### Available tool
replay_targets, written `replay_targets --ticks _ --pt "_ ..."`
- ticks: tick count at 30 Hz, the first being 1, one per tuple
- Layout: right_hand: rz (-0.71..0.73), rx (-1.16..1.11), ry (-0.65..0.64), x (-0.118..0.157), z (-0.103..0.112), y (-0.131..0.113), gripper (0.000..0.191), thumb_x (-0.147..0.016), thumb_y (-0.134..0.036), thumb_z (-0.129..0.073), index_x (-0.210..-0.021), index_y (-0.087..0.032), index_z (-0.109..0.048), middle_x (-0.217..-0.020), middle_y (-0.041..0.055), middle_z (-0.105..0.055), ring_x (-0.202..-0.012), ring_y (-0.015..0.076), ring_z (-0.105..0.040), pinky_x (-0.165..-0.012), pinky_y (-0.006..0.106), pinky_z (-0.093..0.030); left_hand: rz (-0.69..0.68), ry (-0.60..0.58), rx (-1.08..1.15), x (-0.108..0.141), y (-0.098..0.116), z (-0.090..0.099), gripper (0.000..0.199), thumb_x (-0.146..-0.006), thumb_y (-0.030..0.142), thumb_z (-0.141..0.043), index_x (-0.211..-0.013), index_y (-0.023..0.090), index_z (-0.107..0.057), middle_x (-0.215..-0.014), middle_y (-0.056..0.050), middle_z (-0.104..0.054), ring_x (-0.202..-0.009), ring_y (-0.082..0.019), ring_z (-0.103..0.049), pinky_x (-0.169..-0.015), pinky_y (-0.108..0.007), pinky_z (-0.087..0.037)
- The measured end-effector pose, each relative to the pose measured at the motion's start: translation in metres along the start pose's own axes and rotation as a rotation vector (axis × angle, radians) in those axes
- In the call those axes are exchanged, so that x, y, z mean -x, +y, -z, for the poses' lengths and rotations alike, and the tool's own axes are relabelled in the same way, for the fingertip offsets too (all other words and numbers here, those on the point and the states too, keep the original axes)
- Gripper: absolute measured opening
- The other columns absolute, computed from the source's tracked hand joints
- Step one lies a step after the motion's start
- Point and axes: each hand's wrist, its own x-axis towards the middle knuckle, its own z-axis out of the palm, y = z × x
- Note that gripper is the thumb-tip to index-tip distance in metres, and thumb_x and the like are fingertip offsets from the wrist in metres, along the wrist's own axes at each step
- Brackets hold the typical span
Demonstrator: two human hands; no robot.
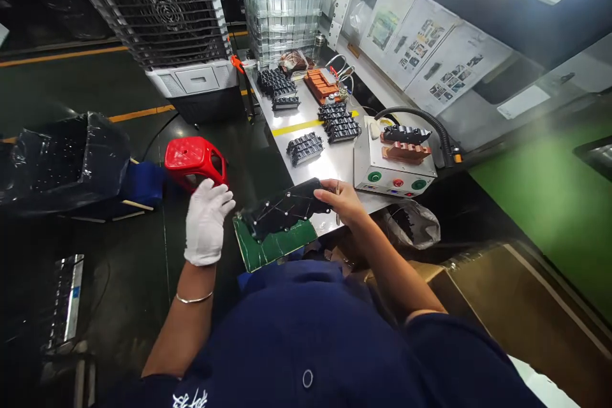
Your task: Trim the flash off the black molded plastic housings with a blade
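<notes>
My right hand (345,203), bare, grips one end of a long black molded plastic part (287,209), its thumb on top. Small pale dots and thin ribs mark the part's upper face. A thin, upright metallic piece shows by the right fingers; I cannot make out what it is. Below the part lies a green mat (275,248) at the table's near corner. My left hand (209,224), in a white glove, is raised left of the part's far end, apart from it, fingers loosely extended and holding nothing.
On the metal table (318,172) stand several groups of black parts (305,148) and an orange fixture (322,84). A white control box (394,172) with buttons carries a black part on a brown holder. Stacked clear trays (282,25) stand behind; a red stool (195,160) is at left.
</notes>
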Motion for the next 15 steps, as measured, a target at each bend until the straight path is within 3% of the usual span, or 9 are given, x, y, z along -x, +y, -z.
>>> replay_targets --ticks 1,3,4,5,7,11,15 --pt "0.015 -0.046 0.056 0.002 -0.002 0.006 0.050 -0.050 -0.049 -0.085 -0.084 -0.016 -0.071 -0.071 0.0004 -0.069 -0.061 0.0118 -0.060 -0.058 0.025 -0.048 0.114 -0.060 0.068 0.002 -0.009 0.001 0.039 -0.065 0.016 -0.076 -0.103 0.024 -0.069 -0.096 -0.001 -0.073 -0.090 -0.016 -0.071 -0.088 -0.034 -0.056" --pt "0.038 -0.077 0.094 0.005 -0.010 0.020 0.049 -0.055 -0.051 -0.082 -0.086 -0.016 -0.070 -0.073 0.0010 -0.069 -0.063 0.0124 -0.060 -0.060 0.026 -0.049 0.445 -0.322 0.141 0.013 -0.027 -0.003 0.027 -0.060 0.009 -0.076 -0.084 0.020 -0.070 -0.090 -0.003 -0.073 -0.105 -0.027 -0.069 -0.095 -0.050 -0.054" --pt "0.049 -0.056 0.081 0.006 -0.014 0.027 0.048 -0.058 -0.052 -0.081 -0.088 -0.017 -0.069 -0.075 0.0013 -0.069 -0.064 0.0127 -0.060 -0.061 0.027 -0.049 0.558 -0.404 0.198 0.018 -0.034 -0.007 0.014 -0.061 0.011 -0.075 -0.071 0.018 -0.068 -0.080 -0.003 -0.071 -0.112 -0.033 -0.066 -0.098 -0.057 -0.050" --pt "0.064 -0.010 0.063 0.006 -0.019 0.034 0.049 -0.060 -0.053 -0.079 -0.091 -0.017 -0.068 -0.077 0.0014 -0.068 -0.065 0.0127 -0.059 -0.061 0.027 -0.049 0.602 -0.414 0.264 0.023 -0.041 -0.014 0.008 -0.063 0.015 -0.074 -0.063 0.017 -0.066 -0.075 -0.004 -0.071 -0.115 -0.035 -0.064 -0.101 -0.061 -0.047" --pt "0.114 0.120 0.079 0.006 -0.025 0.046 0.051 -0.066 -0.056 -0.074 -0.097 -0.017 -0.066 -0.080 0.0013 -0.067 -0.065 0.0118 -0.057 -0.061 0.026 -0.048 0.607 -0.305 0.291 0.025 -0.050 -0.027 0.009 -0.067 0.023 -0.069 -0.061 0.017 -0.066 -0.079 -0.007 -0.074 -0.108 -0.032 -0.067 -0.103 -0.061 -0.045" --pt "0.174 0.244 0.245 0.009 -0.028 0.057 0.048 -0.084 -0.064 -0.049 -0.100 -0.019 -0.057 -0.084 0.0018 -0.062 -0.060 0.0103 -0.052 -0.050 0.024 -0.043 0.426 -0.160 0.071 0.011 -0.059 -0.039 0.009 -0.065 0.025 -0.067 -0.058 0.020 -0.066 -0.073 -0.004 -0.076 -0.100 -0.027 -0.071 -0.104 -0.054 -0.048" --pt "0.255 0.266 0.075 0.030 -0.035 0.052 0.037 -0.090 -0.054 -0.048 -0.106 -0.022 -0.060 -0.086 0.0026 -0.066 -0.056 0.0104 -0.055 -0.050 0.025 -0.045 0.365 -0.185 -0.117 0.006 -0.060 -0.029 0.012 -0.069 0.037 -0.074 -0.071 0.025 -0.073 -0.078 -0.003 -0.077 -0.105 -0.028 -0.070 -0.104 -0.047 -0.050"
